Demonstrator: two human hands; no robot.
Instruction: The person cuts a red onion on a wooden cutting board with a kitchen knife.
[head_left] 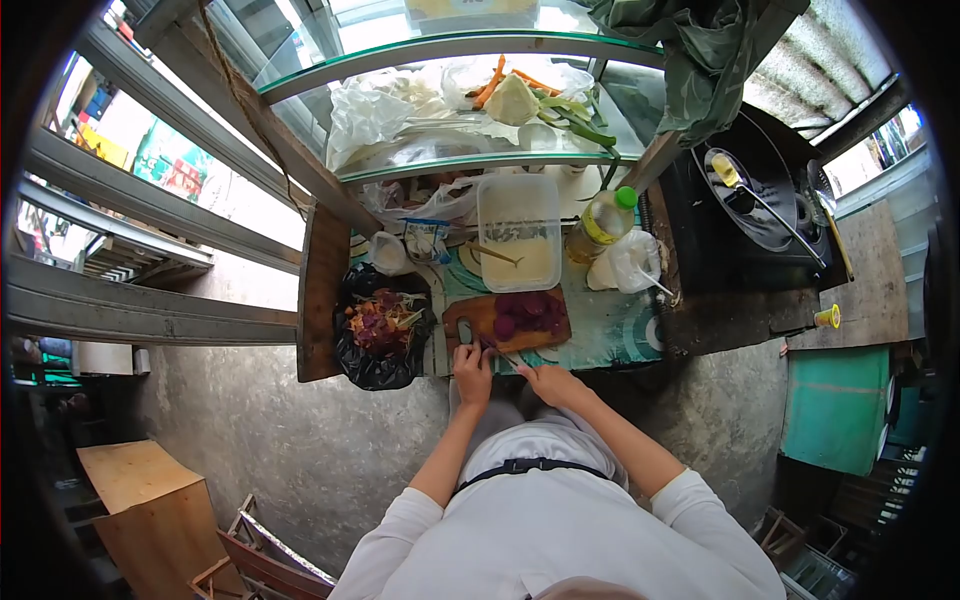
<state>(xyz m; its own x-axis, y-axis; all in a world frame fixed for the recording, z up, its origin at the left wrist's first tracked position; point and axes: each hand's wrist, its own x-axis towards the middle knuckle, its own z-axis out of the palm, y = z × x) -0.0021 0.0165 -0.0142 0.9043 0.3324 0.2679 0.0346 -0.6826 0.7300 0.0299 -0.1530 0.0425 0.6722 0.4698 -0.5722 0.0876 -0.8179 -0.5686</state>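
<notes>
A wooden cutting board (480, 312) lies at the near edge of the counter, with dark purple, peeled vegetable pieces (530, 314) on its right half. My right hand (553, 386) is closed around a knife (512, 360), whose blade points left along the board's front edge. Close to the blade tip, my left hand (472, 374) is closed, fingertips together at the board's lower left. Whatever those fingers pinch is too small to make out. Left of the board, a black plastic bag (350, 372) is opened out around purple and orange peelings (384, 322).
Behind the board stands a clear plastic tub (519, 225) of pale batter with a utensil in it. Nearby are a green-capped bottle (600, 225) and a tied plastic bag (636, 262). A wok (750, 190) sits right. Above, a glass shelf (470, 160) holds vegetables.
</notes>
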